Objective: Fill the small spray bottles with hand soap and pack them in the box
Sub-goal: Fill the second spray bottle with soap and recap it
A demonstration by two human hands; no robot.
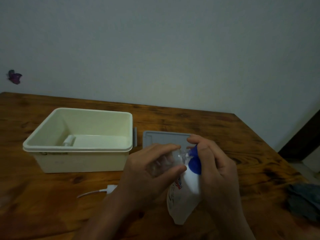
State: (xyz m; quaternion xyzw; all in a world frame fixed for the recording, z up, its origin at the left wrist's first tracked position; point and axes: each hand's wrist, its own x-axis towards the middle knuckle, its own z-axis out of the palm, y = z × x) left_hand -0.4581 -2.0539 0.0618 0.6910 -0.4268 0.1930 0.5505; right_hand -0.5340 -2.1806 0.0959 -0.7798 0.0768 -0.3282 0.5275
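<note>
1. The box [81, 141] is cream.
2. The lid [164, 138] is grey.
3. The soap bottle [186, 193] is white with a blue cap [195, 164].
4. The small bottle [170, 159] is clear.
5. The table [52, 205] is dark-grained brown wood.
6. The wall [155, 49] is pale grey-blue, with a purple butterfly [14, 77].

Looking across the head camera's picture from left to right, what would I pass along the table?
Cream plastic box → white spray pump with tube → left hand gripping a clear small bottle → right hand on the blue-capped white soap pouch → dark grey cloth.
</note>
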